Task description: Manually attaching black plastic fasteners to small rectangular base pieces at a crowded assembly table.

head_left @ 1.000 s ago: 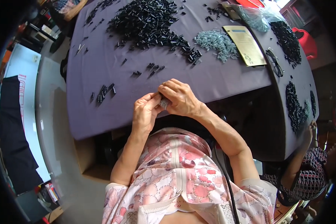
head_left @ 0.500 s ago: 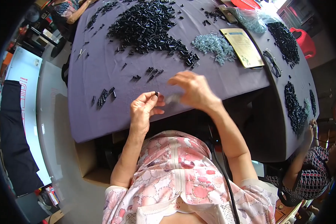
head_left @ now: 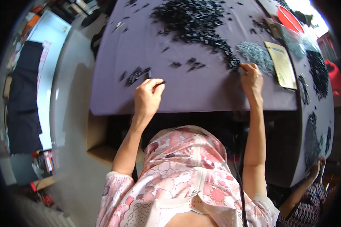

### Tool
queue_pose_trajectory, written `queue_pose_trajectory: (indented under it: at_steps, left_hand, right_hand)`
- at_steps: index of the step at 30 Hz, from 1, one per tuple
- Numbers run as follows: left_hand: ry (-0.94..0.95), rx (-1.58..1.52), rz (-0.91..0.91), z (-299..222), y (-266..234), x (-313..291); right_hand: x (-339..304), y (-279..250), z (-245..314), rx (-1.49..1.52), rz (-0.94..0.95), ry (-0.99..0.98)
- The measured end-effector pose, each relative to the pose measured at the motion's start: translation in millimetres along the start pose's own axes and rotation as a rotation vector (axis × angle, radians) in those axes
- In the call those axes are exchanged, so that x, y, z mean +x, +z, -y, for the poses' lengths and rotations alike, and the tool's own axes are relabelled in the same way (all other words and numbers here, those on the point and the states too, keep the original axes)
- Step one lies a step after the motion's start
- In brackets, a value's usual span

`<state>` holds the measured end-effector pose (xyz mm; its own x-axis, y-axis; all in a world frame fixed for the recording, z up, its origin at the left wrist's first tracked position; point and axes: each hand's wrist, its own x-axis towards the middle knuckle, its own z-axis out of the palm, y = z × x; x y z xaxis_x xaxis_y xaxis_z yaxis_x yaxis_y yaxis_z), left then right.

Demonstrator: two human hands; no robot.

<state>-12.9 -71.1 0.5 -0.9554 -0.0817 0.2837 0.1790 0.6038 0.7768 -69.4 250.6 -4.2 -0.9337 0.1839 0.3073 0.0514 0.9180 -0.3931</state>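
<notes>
The left hand (head_left: 149,97) pinches one black piece (head_left: 163,82) between its fingertips. The right hand (head_left: 252,80) is at the tail of one large black heap (head_left: 195,20), lying at one o'clock from the left; blur hides whether those fingers grip anything. Two small groups sit apart, a near cluster (head_left: 135,76) at eleven o'clock and a loose scatter (head_left: 193,64) at two, so most black pieces seem left unhandled. One clear pile (head_left: 254,53) lies at the right hand's twelve.

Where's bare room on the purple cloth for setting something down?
Bare cloth lies between left hand and right hand, nearer than loose black pieces, and at the near-left corner, short of the small black cluster. Crowded: far middle, under the black heap, and rightward, under pale pile and yellow card.
</notes>
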Motion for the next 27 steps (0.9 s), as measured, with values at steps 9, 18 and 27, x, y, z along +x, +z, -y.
queue_pose_trajectory:
  at_steps: [9, 18, 27]
  left_hand:
    - [0.089, 0.403, -0.143, 19.1, -8.7, -1.6]
    - [0.193, 0.669, -0.230, 32.0, -6.1, 24.0]
    - [0.223, 0.767, -0.271, 41.5, -1.0, 46.6]
  right_hand:
    - [-3.2, 19.2, -0.4, -0.182, -0.056, -0.154]
    - [-6.5, 15.9, -4.1, -0.090, -0.026, -0.157]
    - [-7.2, 18.9, -5.5, -0.185, -0.059, -0.193]
